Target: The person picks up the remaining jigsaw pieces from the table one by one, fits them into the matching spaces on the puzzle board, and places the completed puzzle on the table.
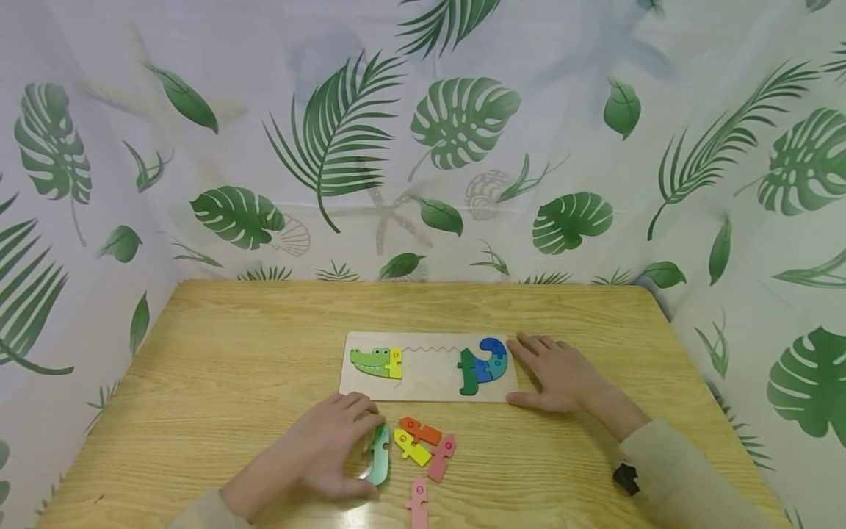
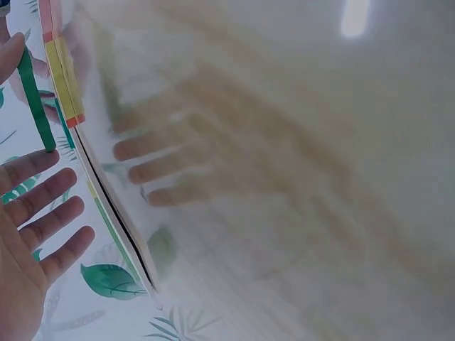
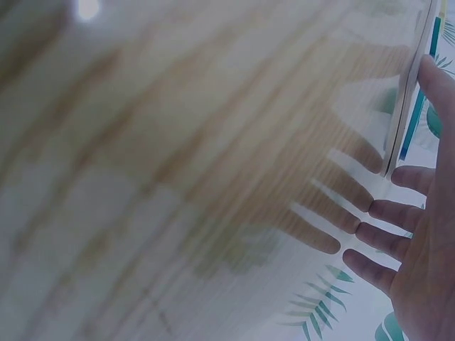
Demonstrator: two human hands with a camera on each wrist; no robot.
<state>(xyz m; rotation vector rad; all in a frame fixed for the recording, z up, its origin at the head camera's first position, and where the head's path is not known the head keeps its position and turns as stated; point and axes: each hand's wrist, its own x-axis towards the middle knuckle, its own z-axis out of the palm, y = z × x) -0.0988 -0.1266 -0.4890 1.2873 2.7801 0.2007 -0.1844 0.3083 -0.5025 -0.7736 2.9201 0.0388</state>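
A pale wooden puzzle board lies across the table. At its left sits a green crocodile head with a yellow piece against it; blue and dark green tail pieces lie at its right. In front of the board, my left hand pinches a green puzzle piece between thumb and index finger. The left wrist view shows that piece edge-on, the other fingers spread. My right hand rests at the board's right end, fingers extended, thumb near the front corner.
Loose pieces lie right of my left hand: orange, yellow, a darker pink and a light pink nearer me. A leaf-printed cloth hangs behind the wooden table. A small black object is beside the right sleeve.
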